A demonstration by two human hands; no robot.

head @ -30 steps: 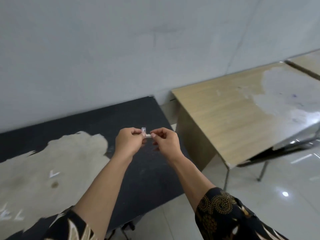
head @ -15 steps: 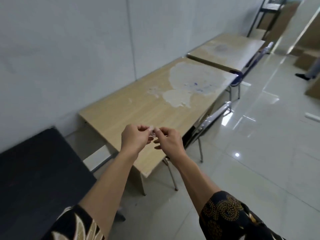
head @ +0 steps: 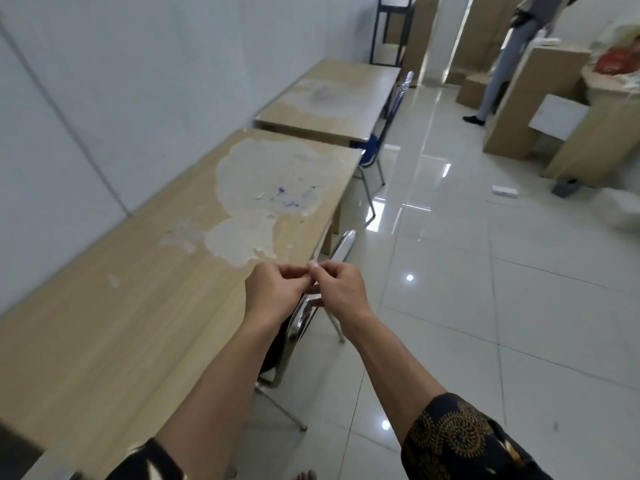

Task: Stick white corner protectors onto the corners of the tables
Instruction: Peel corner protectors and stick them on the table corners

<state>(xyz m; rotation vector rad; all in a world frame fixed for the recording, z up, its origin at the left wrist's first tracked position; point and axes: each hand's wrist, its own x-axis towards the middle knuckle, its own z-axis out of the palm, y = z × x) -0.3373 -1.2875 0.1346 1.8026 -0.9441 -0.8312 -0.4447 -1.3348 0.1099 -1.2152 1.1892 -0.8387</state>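
Two hands meet above the front edge of the long wooden counter [head: 104,323]. The left hand [head: 273,289] and the right hand [head: 341,292], fingers curled, pinch together at something tiny between their fingertips [head: 313,267]. It is most likely a white corner protector being readied, though it is too small and too hidden to make out. No protector shows on any counter corner in view. The long counter's far right corner and the second counter [head: 332,98] beyond it look bare, so the sticking appears to lie ahead, with at least those corners left. A chrome-framed chair [head: 343,244] is tucked against the counter's edge directly under the hands, and a blue chair [head: 372,152] sits by the far corner; either may crowd the reach. Cardboard boxes [head: 512,126] and a standing person [head: 502,64] occupy the far side of the glossy tiled floor [head: 485,306].
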